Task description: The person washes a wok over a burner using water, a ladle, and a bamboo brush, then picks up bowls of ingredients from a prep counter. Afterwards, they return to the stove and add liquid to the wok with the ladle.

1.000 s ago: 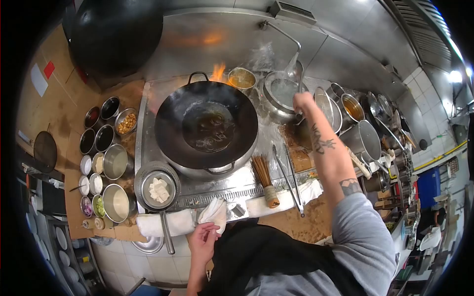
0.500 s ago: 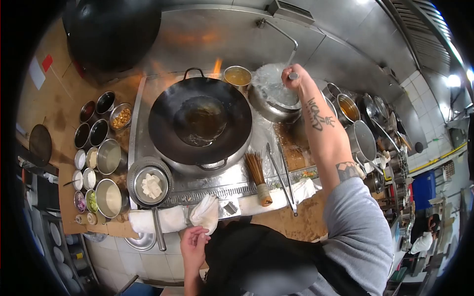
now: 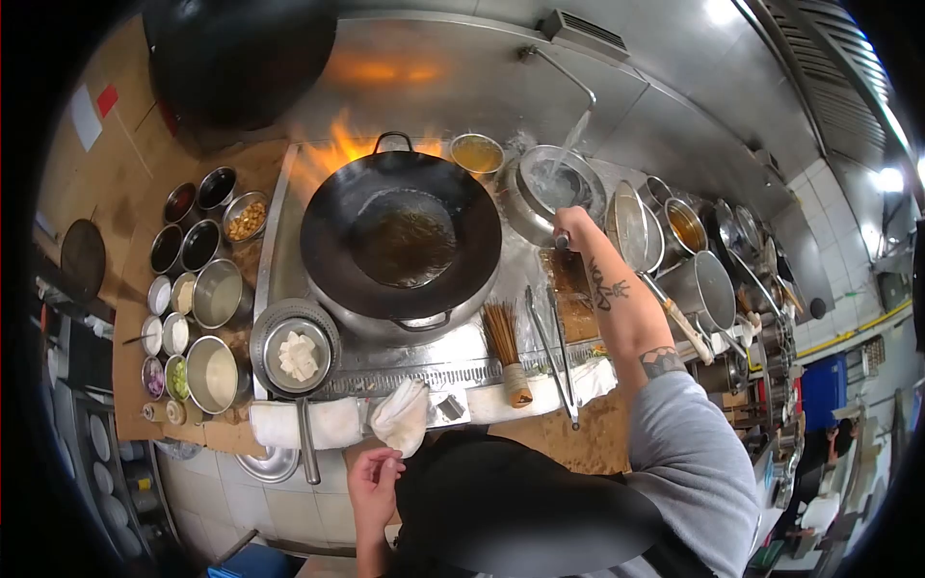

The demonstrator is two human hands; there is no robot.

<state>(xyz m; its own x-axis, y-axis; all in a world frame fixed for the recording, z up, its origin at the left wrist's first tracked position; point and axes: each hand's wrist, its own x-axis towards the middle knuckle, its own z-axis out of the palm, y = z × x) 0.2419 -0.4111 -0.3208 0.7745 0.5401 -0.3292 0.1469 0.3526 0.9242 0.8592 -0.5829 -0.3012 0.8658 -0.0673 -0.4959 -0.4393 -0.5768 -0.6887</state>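
My right hand (image 3: 576,229) is closed around the metal handle (image 3: 562,241) of what looks like a ladle, at the near rim of a steel pot (image 3: 513,220) of water. The tool's far end is down in the pot and hard to make out. Water (image 3: 577,130) runs from a tap into this pot. My left hand (image 3: 374,482) hangs at the stove's front edge, fingers loosely bent and apart, with nothing visible in it. Just above its fingertips lies a folded white cloth (image 3: 400,419). A black wok (image 3: 332,226) with dark oil sits on the burner, flames (image 3: 337,159) rising behind it.
At the left, a strainer (image 3: 325,332) over a pan holds white pieces, its handle jutting forward. A bamboo brush (image 3: 503,337) and tongs (image 3: 549,356) lie right of the wok. Sauce pots (image 3: 200,246) stand far left. A mesh skimmer (image 3: 628,226) leans beside the water pot.
My right hand has come down and nearer from above the pot to its near rim. The splashing in the pot has lessened, and the flames behind the wok are larger. My left hand stays put.
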